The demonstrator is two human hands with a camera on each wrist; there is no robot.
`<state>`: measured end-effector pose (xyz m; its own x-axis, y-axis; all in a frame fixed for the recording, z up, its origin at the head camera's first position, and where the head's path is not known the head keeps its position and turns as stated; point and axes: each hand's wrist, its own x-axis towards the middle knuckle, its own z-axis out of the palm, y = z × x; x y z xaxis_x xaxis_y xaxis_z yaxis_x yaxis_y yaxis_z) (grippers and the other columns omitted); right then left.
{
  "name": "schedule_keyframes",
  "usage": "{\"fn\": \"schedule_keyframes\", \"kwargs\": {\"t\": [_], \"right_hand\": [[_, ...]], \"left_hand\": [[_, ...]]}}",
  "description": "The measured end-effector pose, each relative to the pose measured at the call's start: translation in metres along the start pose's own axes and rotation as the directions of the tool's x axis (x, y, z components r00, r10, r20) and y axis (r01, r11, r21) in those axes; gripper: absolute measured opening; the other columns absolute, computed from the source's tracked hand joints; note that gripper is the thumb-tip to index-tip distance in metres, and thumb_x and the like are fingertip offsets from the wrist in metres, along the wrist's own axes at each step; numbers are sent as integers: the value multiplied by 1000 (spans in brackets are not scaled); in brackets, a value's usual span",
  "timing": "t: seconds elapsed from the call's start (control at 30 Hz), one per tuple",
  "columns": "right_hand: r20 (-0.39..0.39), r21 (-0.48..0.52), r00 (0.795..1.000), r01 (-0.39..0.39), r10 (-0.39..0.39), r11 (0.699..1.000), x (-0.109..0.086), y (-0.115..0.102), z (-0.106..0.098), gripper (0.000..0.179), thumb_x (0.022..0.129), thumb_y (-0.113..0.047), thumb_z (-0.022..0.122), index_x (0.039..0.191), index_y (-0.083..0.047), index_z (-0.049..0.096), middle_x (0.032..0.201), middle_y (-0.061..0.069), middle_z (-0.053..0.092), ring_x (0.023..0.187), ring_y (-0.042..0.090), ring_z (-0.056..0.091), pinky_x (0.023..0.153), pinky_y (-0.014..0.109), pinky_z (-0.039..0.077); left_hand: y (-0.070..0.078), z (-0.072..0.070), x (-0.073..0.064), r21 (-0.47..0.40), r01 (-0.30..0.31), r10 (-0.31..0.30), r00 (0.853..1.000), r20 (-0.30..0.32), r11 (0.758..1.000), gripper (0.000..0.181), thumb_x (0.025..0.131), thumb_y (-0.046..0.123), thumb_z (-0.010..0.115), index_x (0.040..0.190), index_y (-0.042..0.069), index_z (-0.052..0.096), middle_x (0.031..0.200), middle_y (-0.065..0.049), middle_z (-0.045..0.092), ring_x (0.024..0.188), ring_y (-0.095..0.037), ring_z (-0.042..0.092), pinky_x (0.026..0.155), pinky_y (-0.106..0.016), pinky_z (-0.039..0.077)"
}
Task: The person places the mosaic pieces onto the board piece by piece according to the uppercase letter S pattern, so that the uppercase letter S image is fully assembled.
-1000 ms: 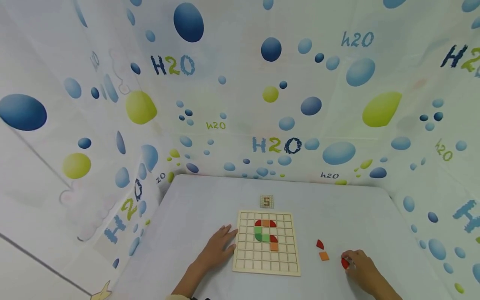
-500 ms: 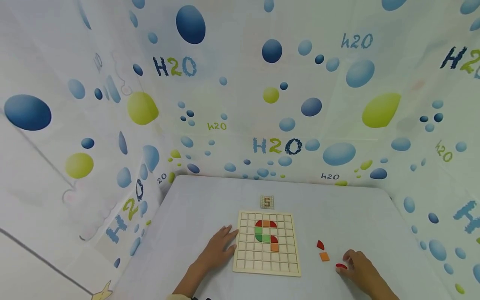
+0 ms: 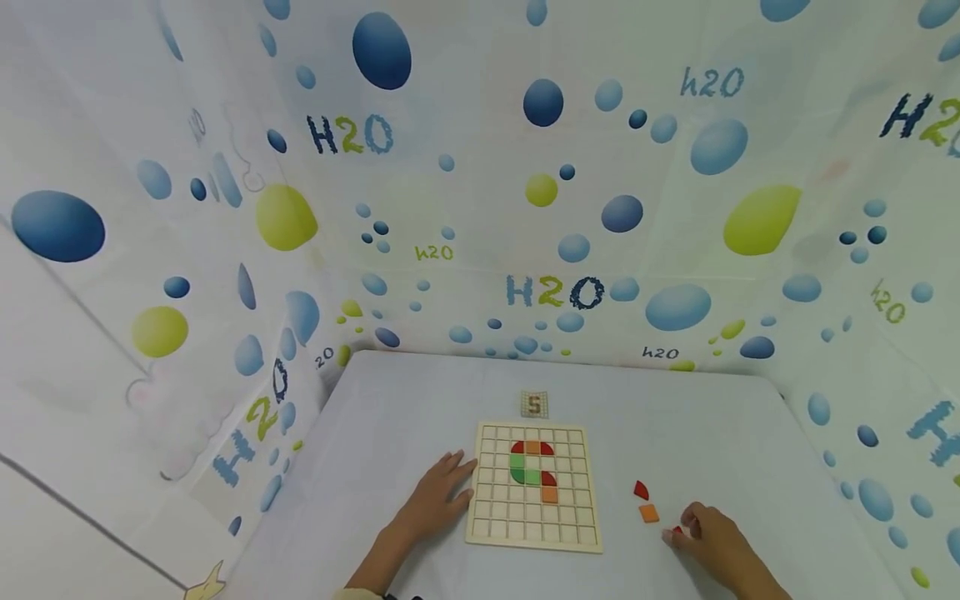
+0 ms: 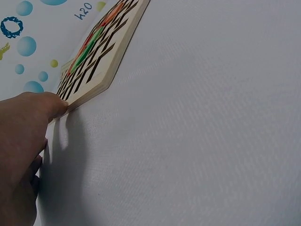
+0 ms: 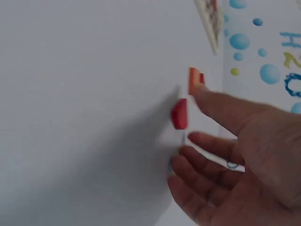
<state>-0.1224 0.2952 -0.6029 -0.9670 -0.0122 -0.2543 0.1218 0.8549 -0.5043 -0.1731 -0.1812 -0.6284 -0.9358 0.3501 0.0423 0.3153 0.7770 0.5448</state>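
My left hand (image 3: 433, 498) lies at the left edge of a square wooden grid board (image 3: 502, 533), its fingers straight and touching the rim. The thumb meets the board's side in the left wrist view. Red, orange and green tiles form a curved figure in the grid. To the right of the board, my right hand (image 3: 712, 542) hovers low over the table, thumb and fingers spread apart. A red tile (image 5: 179, 114) lies on the tabletop between them, with visible gaps to thumb and fingers; the hand partly hides it in the head view.
An orange square tile (image 3: 648, 513) and a red quarter-round tile (image 3: 641, 490) lie between the board and my right hand. Behind the board is a small card (image 3: 534, 404) showing a gridded figure. A patterned curtain (image 3: 480, 208) surrounds the white table (image 3: 390, 400).
My right hand has let go of the red tile, which now lies on the table, and has shifted slightly left. My left hand and the board stay where they were.
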Motion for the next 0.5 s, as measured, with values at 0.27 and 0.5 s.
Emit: {"fn": "schedule_keyframes", "kwargs": {"t": [0.27, 0.5], "right_hand": [[17, 42, 997, 77, -78, 996, -1, 1, 8, 30, 84, -1, 84, 110, -6, 70, 106, 3, 62, 97, 18, 61, 94, 48, 61], [-58, 2, 991, 122, -122, 992, -5, -1, 13, 24, 84, -7, 87, 101, -9, 71, 96, -2, 60, 91, 14, 58, 86, 36, 62]], "left_hand": [[1, -1, 0, 14, -11, 12, 1000, -9, 1000, 53, 104, 31, 62, 154, 13, 55, 164, -19, 44, 154, -44, 37, 124, -63, 34], [2, 0, 1, 13, 0, 0, 1000, -2, 1000, 53, 104, 32, 63, 154, 14, 55, 165, -18, 44, 155, -43, 36, 124, -64, 33]]}}
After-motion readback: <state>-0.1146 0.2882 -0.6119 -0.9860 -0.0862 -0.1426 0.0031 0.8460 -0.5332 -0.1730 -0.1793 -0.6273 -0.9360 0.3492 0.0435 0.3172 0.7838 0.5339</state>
